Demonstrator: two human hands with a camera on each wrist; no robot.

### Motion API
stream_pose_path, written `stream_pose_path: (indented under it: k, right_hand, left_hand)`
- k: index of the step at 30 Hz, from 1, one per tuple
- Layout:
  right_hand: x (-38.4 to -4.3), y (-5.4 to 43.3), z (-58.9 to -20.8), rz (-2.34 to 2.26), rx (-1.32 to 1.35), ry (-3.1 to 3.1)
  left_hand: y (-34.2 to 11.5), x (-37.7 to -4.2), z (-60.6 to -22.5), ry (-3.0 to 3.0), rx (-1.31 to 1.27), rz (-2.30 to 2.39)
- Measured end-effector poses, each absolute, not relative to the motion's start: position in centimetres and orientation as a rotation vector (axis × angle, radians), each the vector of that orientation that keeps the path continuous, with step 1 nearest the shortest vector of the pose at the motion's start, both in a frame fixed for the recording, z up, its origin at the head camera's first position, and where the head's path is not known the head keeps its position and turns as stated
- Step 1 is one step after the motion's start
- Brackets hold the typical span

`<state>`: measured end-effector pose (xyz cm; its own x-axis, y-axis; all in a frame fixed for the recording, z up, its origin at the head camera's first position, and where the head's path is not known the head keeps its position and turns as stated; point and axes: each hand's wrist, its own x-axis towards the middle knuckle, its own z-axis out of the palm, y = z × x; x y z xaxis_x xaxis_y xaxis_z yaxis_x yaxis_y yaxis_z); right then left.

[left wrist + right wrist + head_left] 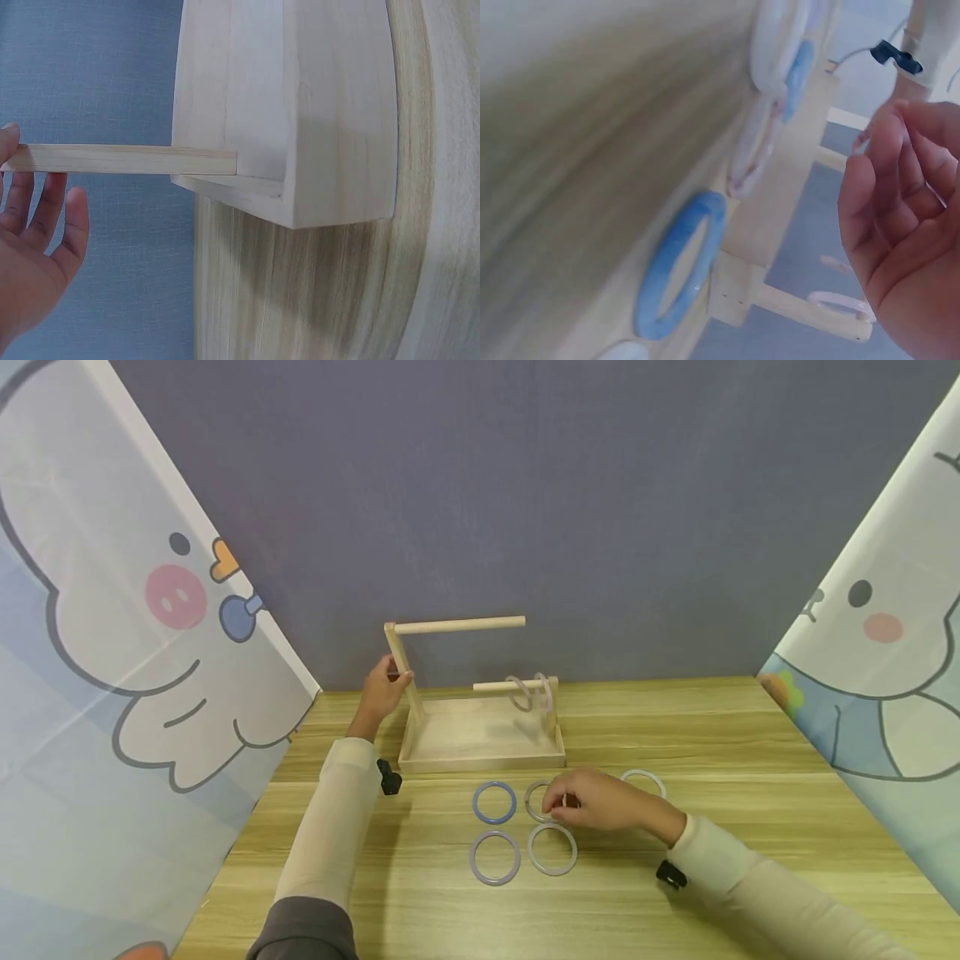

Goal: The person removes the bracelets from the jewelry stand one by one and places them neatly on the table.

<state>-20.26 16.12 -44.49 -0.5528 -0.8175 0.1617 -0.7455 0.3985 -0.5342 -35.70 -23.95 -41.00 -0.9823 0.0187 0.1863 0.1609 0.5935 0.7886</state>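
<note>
Grips the wooden upright (400, 652) with the left hand (382, 692); with the right hand (600, 799), bends fingers over the grey ring (527, 803), just below the fingertips; cannot tell whether pinching it. Seems to be picking up; likely calls for lifting toward the short bar (491, 687), beyond those fingertips.

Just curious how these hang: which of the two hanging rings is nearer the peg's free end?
The left ring in the head view; the other ring hangs beside the post.
</note>
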Motion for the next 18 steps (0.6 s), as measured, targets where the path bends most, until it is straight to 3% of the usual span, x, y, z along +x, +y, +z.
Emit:
stream_pose_path:
  k: [18]
  right_hand:
    - [-22.4,15.8,-41.8,-1.073,-1.055,2.838]
  left_hand:
    - [-23.9,-35.4,-40.9,-2.671,-0.127,-1.338]
